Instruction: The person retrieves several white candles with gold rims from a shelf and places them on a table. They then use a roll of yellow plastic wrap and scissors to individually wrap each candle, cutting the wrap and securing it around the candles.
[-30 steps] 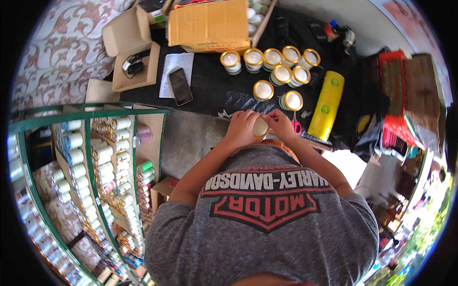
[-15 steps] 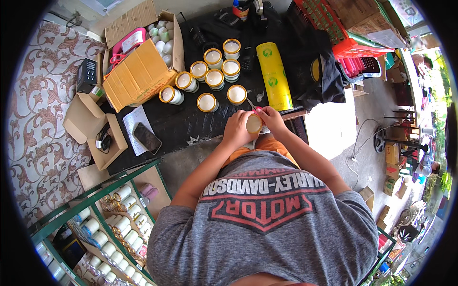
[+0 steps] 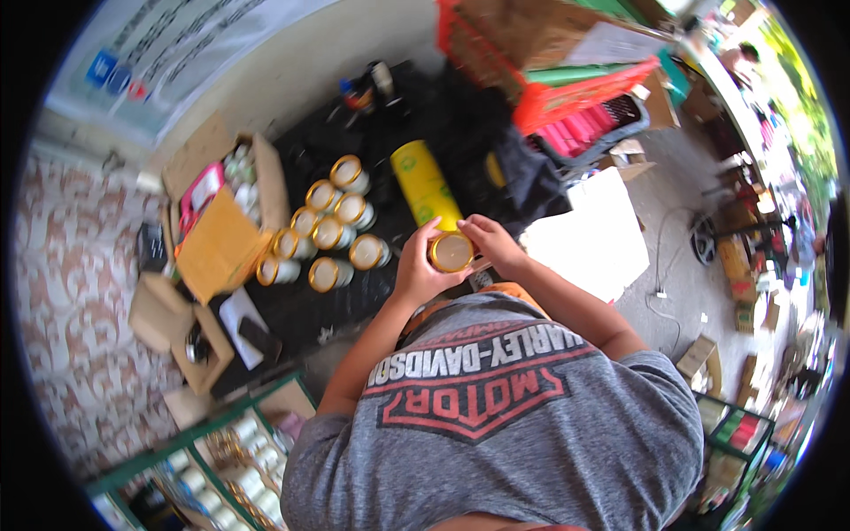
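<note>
A glass jar candle with a gold rim and a pale top is held up in front of my shirt, near the table's front edge. My left hand wraps round its left side, fingers closed on the glass. On the other side my right hand has its fingers bent against the upper right of the rim. Any thin tool in the right hand is not clearly visible. Left of my hands, several similar white candles with gold rims stand in a cluster on the black-covered table.
A yellow roll with green prints lies beyond my hands. An open carton, a small box and a phone are at left. A red crate stands far right. A green-framed shelf holds more candles.
The view has swung, so the table things appear shifted left and lower. The candle's top now faces up more plainly. The thin stick seen in my right hand earlier no longer shows clearly.
</note>
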The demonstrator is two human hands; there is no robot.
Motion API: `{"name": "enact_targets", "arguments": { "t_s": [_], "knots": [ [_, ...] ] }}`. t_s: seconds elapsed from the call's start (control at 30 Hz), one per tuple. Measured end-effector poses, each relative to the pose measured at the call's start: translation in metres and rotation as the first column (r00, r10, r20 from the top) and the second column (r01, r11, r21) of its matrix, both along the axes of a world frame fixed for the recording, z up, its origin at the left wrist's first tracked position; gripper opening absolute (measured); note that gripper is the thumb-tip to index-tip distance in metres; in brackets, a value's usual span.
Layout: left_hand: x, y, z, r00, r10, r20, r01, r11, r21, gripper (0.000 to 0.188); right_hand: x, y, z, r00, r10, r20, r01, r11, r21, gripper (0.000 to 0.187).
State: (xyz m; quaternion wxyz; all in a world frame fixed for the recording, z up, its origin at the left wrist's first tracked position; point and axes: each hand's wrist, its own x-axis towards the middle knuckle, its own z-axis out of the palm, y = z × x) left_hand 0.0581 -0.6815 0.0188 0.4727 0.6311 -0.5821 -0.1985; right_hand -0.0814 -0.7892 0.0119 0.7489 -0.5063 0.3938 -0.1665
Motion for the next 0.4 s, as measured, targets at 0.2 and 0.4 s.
{"name": "enact_targets", "arguments": {
  "t_s": [0.2, 0.4],
  "knots": [
    [-0.051, -0.066, 0.01, 0.951, -0.257, -0.169, 0.251, 0.966, -0.056, 0.088, -0.067, -0.032, 0.015, 0.947, -0.265, 0.184, 0.257, 0.964, 0.063, 0.028],
    [-0.097, -0.11, 0.008, 0.844, -0.51, -0.165, 0.503, 0.86, -0.088, 0.088, -0.206, -0.054, 0.162, 0.549, -0.553, 0.626, 0.811, 0.171, -0.56, 0.017]
  ]
}}
